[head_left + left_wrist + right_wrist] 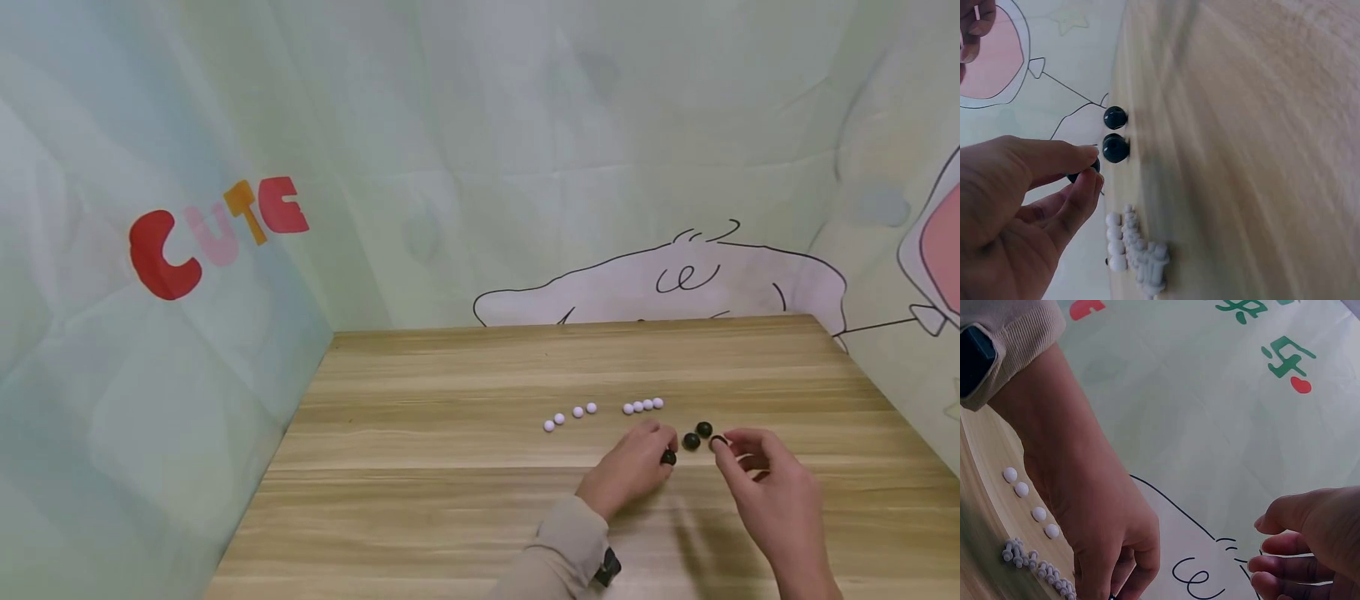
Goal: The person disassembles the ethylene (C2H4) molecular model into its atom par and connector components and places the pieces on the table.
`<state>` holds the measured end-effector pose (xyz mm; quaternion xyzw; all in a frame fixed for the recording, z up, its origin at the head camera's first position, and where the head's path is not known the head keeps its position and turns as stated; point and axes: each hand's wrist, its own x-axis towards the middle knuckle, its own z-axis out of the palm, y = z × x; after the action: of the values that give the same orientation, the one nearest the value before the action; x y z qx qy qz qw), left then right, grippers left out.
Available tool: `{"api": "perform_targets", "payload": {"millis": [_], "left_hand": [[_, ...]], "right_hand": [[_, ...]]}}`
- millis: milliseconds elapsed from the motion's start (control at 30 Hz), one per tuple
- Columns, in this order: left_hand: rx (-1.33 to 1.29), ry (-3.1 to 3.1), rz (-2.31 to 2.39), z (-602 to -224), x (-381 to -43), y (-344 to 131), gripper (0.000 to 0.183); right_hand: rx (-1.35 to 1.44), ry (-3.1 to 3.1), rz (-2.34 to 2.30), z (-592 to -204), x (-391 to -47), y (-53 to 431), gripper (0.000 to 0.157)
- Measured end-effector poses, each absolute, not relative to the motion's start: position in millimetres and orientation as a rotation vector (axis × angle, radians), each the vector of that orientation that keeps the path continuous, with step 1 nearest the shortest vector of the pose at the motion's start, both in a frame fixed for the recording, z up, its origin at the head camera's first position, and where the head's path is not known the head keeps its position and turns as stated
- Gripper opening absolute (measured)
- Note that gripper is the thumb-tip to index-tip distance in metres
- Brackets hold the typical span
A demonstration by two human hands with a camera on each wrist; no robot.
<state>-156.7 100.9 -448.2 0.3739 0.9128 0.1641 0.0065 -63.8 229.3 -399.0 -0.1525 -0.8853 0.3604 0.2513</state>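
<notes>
My left hand [630, 468] pinches a glossy black ball [668, 457] between thumb and fingertips, low over the wooden table. The left wrist view shows the same ball [1075, 177], mostly covered by the fingers. Just right of it, two black balls [691, 442] sit close together on the table. Another black ball [717, 442] lies by the thumb of my right hand, which partly covers it. The right hand [776, 492] has its fingers spread and bent a little; in the right wrist view nothing lies between its thumb and fingers [1282, 569].
Beyond the left hand, small white balls form a tight row [642, 406] and a looser line [570, 417]. Pale dumbbell-shaped pieces [1147, 265] stand nearby in the wrist views. A printed cloth [450, 167] borders the wooden table [420, 500]. A dark watch [609, 567] sits at the left cuff.
</notes>
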Motion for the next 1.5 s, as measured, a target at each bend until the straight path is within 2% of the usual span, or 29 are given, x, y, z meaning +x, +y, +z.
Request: {"api": "perform_targets", "payload": {"millis": [467,1033,1500], "left_hand": [[0.977,2.844,0.431,-455,-154,127,0.022],[0.936,2.939,0.413,-465,-157,141,0.019],[0.840,3.007,0.498,-466,-155,147,0.021]], "right_hand": [[-0.437,-2.417,0.978,-403,-59,231,0.018],[-0.475,-2.431,0.992,-403,-57,229,0.020],[-0.466,-2.373,0.998,-403,-55,231,0.015]]}}
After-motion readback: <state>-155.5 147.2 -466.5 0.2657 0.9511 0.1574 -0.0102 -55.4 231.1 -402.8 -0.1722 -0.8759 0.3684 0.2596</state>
